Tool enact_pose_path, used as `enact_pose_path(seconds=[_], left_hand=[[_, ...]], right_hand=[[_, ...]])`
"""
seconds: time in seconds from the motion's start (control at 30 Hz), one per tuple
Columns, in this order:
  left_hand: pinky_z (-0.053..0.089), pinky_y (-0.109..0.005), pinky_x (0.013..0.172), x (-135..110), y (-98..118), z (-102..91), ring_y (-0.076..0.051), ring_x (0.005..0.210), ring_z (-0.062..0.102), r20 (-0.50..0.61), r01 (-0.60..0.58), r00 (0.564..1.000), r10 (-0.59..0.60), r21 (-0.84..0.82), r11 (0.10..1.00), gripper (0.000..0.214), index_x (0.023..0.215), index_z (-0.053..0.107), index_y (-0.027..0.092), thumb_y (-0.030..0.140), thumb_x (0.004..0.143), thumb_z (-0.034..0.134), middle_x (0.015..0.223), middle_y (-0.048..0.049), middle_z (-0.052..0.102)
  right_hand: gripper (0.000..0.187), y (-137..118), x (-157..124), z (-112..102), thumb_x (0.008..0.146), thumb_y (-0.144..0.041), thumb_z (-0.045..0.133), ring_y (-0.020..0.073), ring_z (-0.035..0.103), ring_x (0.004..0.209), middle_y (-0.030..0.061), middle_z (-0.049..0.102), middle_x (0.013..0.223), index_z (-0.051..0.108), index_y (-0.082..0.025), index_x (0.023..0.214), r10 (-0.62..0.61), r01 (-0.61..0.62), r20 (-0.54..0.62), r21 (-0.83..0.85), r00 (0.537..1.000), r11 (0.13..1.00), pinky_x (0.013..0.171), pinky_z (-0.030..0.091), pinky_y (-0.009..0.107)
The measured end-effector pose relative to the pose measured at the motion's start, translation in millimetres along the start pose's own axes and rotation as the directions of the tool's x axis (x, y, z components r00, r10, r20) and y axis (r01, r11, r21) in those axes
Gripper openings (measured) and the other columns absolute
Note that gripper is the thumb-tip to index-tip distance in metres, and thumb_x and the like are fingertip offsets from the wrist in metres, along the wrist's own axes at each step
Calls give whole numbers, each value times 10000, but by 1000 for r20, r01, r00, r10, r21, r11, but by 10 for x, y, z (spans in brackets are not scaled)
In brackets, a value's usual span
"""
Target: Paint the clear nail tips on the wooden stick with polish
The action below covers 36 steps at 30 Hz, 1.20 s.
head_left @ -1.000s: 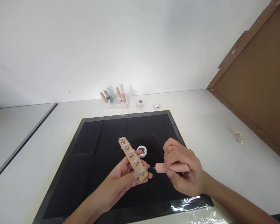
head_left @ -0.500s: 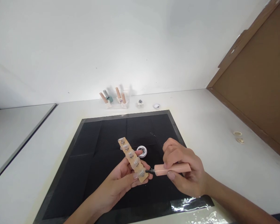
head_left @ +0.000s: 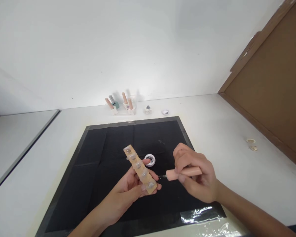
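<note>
My left hand (head_left: 128,192) is closed round the near end of a tan nail-tip holder strip (head_left: 139,169) that carries several clear false nails. The strip slants up and away to the left over the black mat (head_left: 98,158). My right hand (head_left: 194,174) pinches a peach-coloured nail polish brush cap (head_left: 184,173), held level. Its dark brush tip (head_left: 162,176) points left and sits just right of the strip's nearest nail. A small round white jar (head_left: 149,160) with dark content rests on the mat just behind the strip.
Several nail polish bottles (head_left: 119,104), a small pot (head_left: 148,109) and a little round lid (head_left: 165,112) line the back of the white table by the wall. A brown board (head_left: 273,92) leans at the right. Shiny tape (head_left: 202,213) edges the mat's near right corner.
The brush tip touched the nearest nail half a second ago and has now drawn back slightly to the right. My right hand rose a little. The strip shifted slightly up and left.
</note>
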<state>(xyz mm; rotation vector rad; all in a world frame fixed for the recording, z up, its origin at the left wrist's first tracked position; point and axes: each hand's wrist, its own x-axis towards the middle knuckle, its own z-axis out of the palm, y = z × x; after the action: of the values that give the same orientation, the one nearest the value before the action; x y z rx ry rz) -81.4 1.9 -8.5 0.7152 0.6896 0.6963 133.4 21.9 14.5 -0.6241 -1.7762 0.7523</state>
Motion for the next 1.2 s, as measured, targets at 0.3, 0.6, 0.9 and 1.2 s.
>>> enact_pose_path(seconds=[0.3, 0.6, 0.9, 1.2], left_hand=[[397, -335, 958, -96, -86, -14, -189, 1088, 537, -93, -205, 955, 283, 482, 852, 407, 1264, 388, 331, 212, 889, 494, 1132, -31, 582], [396, -377, 996, -49, -226, -144, -209, 1147, 480, 19, -276, 925, 380, 721, 635, 354, 1220, 467, 343, 190, 904, 430, 1204, -35, 519], [387, -368, 1020, -95, -219, -150, -185, 1195, 433, 70, -298, 918, 389, 769, 565, 390, 1230, 387, 392, 164, 914, 397, 1193, -12, 500], [362, -396, 1015, -39, -243, -155, -202, 1110, 507, 38, -265, 915, 401, 808, 527, 405, 1278, 351, 350, 192, 911, 419, 1217, -54, 487]], right_hand=[[186, -23, 11, -4, 642, -40, 482, 132, 394, 528, -38, 490, 540, 504, -212, 711, 17, -22, 47, 119, 999, 993, 574, 357, 320], [200, -53, 59, 22, 640, -31, 453, 115, 412, 496, -44, 521, 556, 476, -207, 732, -97, 91, 154, 47, 983, 995, 578, 379, 318], [244, -9, 54, -52, 652, 8, 475, 134, 412, 556, -33, 534, 566, 512, -210, 755, -11, 12, 61, -13, 998, 1000, 568, 376, 301], [221, -45, 52, 8, 648, 5, 469, 130, 407, 561, -25, 571, 571, 484, -207, 708, -21, 25, 132, -23, 991, 999, 560, 379, 285]])
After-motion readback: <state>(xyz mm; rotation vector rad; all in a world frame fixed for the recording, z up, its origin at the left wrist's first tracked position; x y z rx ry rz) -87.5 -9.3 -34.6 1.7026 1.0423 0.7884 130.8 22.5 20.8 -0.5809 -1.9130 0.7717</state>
